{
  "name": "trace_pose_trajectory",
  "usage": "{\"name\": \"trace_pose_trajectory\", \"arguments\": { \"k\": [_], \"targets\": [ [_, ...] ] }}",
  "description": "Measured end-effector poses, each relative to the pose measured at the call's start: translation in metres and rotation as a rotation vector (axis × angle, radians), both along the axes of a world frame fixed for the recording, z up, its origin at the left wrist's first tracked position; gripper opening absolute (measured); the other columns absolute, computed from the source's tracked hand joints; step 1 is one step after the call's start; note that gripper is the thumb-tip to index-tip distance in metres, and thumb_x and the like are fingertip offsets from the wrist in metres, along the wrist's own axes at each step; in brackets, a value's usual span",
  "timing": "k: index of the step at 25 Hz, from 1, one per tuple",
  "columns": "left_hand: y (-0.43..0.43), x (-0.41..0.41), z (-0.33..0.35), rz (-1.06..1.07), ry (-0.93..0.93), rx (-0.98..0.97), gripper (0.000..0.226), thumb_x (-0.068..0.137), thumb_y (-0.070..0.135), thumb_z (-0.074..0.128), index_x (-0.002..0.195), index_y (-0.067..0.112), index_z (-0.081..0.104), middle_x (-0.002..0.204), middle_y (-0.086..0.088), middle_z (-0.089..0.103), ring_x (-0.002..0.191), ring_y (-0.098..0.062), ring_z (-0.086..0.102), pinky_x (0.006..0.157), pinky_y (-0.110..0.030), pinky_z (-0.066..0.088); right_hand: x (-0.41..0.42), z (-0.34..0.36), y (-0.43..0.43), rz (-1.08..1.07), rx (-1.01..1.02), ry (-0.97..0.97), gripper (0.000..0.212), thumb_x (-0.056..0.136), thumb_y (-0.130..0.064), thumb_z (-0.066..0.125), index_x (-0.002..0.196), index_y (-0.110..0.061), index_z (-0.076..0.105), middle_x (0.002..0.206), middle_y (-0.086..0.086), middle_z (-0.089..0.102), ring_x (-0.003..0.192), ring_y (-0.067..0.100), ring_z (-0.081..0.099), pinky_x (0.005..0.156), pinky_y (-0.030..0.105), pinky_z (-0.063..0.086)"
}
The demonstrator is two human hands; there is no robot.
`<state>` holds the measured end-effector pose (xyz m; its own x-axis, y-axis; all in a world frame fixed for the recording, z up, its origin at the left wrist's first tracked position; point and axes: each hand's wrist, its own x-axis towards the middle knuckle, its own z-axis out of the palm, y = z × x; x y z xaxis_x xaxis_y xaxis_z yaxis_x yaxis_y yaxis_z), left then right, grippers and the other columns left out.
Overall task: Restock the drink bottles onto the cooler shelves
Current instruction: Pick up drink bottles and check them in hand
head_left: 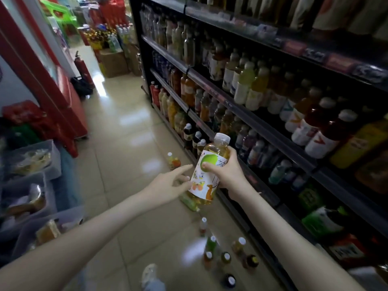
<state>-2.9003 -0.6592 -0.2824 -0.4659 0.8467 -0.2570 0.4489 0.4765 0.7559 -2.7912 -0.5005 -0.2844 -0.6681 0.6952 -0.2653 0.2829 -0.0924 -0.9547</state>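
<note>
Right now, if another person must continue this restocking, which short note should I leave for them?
Right hand: grips the amber bottle, tilted, in front of the cooler shelves, thumb on its label.
Left hand: open, fingers stretched toward the lower part of the label.
Done: the shelves look mostly full.
Left: place this bottle, then the floor bottles standing near the shelf base. One green bottle seems to lie on its side.

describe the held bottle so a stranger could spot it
Start at the dark drink shelves along the right. In front of them the right hand grips a bottle. Unlike the floor bottles, it shows a green fruit and butterflies.
</note>
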Motion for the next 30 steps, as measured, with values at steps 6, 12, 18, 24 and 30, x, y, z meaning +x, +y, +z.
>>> {"name": "trace_pose_trajectory", "arguments": {
  "k": [6, 12, 18, 24, 30],
  "targets": [
    [0.033, -0.204, 0.034, -0.144, 0.095, 0.005, 0.044, 0.095, 0.036, 0.051, 0.136, 0.046, 0.040, 0.120, 0.015, 0.060, 0.112, -0.006, 0.056, 0.093, -0.020, 0.042, -0.169, 0.020, 0.017, -0.190, -0.003, 0.060, 0.081, 0.071, -0.019, 0.081, 0.133, -0.031, 0.029, 0.106, -0.006, 0.060, 0.097, 0.016, 0.064, 0.085, 0.046, 0.055],
    [0.117, -0.318, 0.038, -0.343, 0.096, 0.026, 0.042, 0.097, 0.036, 0.047, 0.137, 0.046, 0.040, 0.124, 0.011, 0.059, 0.101, -0.006, 0.059, 0.085, -0.021, 0.049, -0.280, 0.028, 0.076, -0.364, 0.028, 0.079, 0.080, 0.075, -0.013, 0.079, 0.135, -0.029, 0.028, 0.105, -0.004, 0.060, 0.094, 0.013, 0.063, 0.085, 0.038, 0.055],
    [0.210, -0.443, 0.021, -0.478, 0.152, -0.006, 0.042, 0.099, 0.033, 0.046, 0.139, 0.040, 0.040, 0.127, 0.008, 0.058, 0.097, 0.001, 0.053, 0.070, 0.001, 0.037, -0.397, -0.002, 0.180, -0.441, -0.004, 0.047, 0.074, 0.074, -0.015, 0.079, 0.129, -0.031, 0.032, 0.106, -0.004, 0.062, 0.095, 0.015, 0.064, 0.087, 0.045, 0.055],
    [0.309, -0.561, 0.034, -0.502, 0.187, -0.019, 0.042, 0.100, 0.032, 0.042, 0.142, 0.038, 0.036, 0.127, 0.007, 0.057, 0.099, -0.006, 0.058, 0.078, -0.014, 0.048, -0.498, 0.007, 0.271, -0.532, 0.021, 0.029, 0.078, 0.077, -0.014, 0.077, 0.135, -0.030, 0.028, 0.105, -0.005, 0.059, 0.091, 0.011, 0.062, 0.079, 0.034, 0.054],
    [0.411, -0.607, 0.017, -0.649, 0.154, 0.023, 0.041, 0.098, 0.029, 0.047, 0.138, 0.036, 0.041, 0.115, 0.007, 0.059, 0.092, -0.024, 0.065, 0.074, -0.033, 0.055, -0.529, 0.002, 0.317, -0.743, 0.068, -0.069, 0.079, 0.078, -0.015, 0.075, 0.138, -0.030, 0.026, 0.100, -0.013, 0.056, 0.085, 0.000, 0.055, 0.065, 0.020, 0.044]
  ]
}}
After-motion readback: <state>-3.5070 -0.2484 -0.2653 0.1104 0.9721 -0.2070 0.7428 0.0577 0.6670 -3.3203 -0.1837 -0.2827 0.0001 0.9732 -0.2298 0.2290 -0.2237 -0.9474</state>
